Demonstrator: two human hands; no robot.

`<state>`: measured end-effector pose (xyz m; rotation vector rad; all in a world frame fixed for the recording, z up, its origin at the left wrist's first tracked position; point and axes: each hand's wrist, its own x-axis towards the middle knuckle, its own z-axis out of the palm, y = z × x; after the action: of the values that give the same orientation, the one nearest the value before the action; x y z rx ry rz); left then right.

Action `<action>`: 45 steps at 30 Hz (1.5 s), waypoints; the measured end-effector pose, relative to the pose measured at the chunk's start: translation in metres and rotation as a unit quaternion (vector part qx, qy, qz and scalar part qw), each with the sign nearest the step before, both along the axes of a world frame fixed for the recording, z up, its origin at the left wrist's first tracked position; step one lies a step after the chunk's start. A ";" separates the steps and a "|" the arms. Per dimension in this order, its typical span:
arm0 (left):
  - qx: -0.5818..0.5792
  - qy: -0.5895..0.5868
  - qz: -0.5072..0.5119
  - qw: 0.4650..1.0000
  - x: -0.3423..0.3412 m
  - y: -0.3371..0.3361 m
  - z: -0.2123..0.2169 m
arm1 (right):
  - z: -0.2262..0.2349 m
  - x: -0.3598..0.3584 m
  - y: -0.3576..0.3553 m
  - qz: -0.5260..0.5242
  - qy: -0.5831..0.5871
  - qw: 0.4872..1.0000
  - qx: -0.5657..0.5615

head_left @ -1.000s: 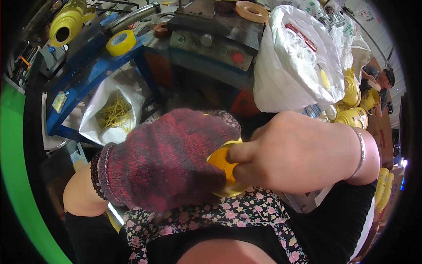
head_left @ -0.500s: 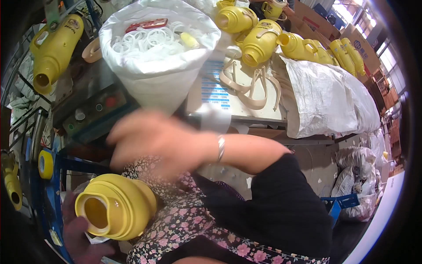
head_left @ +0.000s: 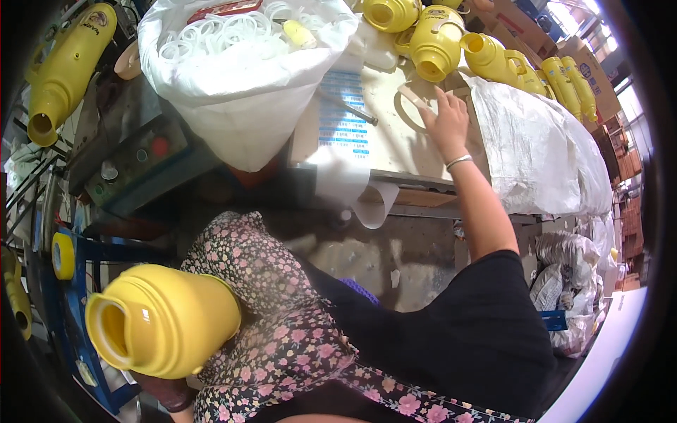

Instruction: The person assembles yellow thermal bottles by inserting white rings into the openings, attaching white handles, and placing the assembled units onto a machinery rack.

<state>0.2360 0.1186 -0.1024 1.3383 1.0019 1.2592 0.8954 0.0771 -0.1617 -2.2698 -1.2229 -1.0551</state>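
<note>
A yellow thermos flask shell (head_left: pixel 176 317) lies on its side against my floral apron, its round opening facing left. My left hand (head_left: pixel 163 392), in a dark reddish covering, is beneath the shell and holds it; the fingers are hidden behind it. My right arm stretches forward over the white table (head_left: pixel 395 151). At its far part my right hand (head_left: pixel 447 125) is closed on a beige plastic strap (head_left: pixel 412 96), whose end sticks out past the thumb. More beige strap curves partly show around and behind the fingers.
A white sack (head_left: pixel 240 92) of clear rings stands left of the label sheet (head_left: pixel 343 127). Several yellow flask shells (head_left: pixel 434 42) lie at the back, beside white woven sacking (head_left: pixel 543 148). A control box (head_left: pixel 137 166) and yellow tape roll (head_left: pixel 63 256) are at left.
My right hand has swung from in front of my chest to the straps on the table at right. The straps have shifted. The flask shell has moved slightly left and turned.
</note>
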 end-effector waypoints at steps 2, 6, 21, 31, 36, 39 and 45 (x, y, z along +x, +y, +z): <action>0.008 -0.018 0.000 1.000 -0.001 0.010 -0.001 | -0.005 -0.034 0.019 0.191 0.133 0.972 0.018; 0.093 -0.041 -0.024 0.995 -0.006 0.046 0.028 | -0.059 -0.078 0.021 0.287 0.280 0.910 -0.104; 0.546 0.548 -0.343 0.533 0.152 0.013 0.026 | 0.120 -0.286 0.063 0.558 0.636 0.532 -0.031; 0.572 0.562 -0.321 0.503 0.136 0.003 0.030 | 0.120 -0.372 0.110 0.587 0.531 0.572 -0.214; 0.533 0.602 -0.168 0.570 0.060 0.024 0.064 | 0.082 -0.347 0.148 0.515 0.429 0.671 -0.317; 0.463 0.623 0.065 0.628 0.005 0.063 0.083 | 0.083 -0.382 0.095 0.726 0.291 0.554 -0.283; 0.452 0.387 0.275 0.755 -0.099 0.149 0.083 | 0.091 -0.412 0.124 0.592 0.514 0.574 -0.237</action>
<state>0.1374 0.2672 -0.0195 2.6004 1.5032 1.7891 0.4837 0.2013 -0.0708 -1.1331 -1.8611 1.0487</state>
